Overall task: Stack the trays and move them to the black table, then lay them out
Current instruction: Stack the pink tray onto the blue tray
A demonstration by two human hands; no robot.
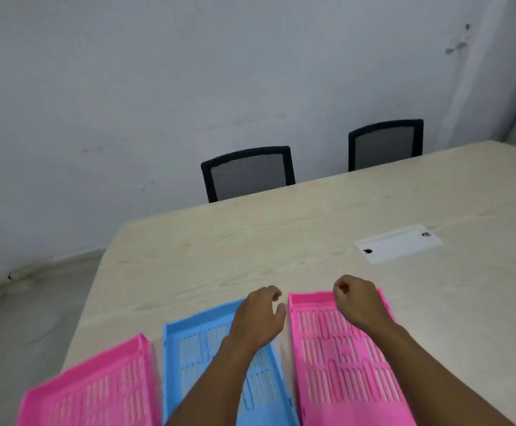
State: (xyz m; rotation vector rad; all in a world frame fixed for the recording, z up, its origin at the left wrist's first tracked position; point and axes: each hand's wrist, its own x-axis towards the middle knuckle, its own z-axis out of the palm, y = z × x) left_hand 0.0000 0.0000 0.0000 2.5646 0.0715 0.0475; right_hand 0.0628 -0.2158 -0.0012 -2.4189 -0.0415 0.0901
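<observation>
Three slotted plastic trays lie side by side on a light wooden table (312,216): a pink tray (96,392) at the left, a blue tray (195,345) in the middle, a second pink tray (342,364) at the right. My left hand (259,315) hovers over the blue tray's far right corner, fingers curled and apart, holding nothing. Over the far edge of the right pink tray, my right hand (358,299) has its fingers curled loosely inward with nothing in them. The near ends of all three trays run out of view.
A white cable cover plate (398,244) is set into the table, beyond and right of the hands. Two black mesh chairs (247,173) (385,144) stand at the table's far side against a grey wall. Floor lies to the left.
</observation>
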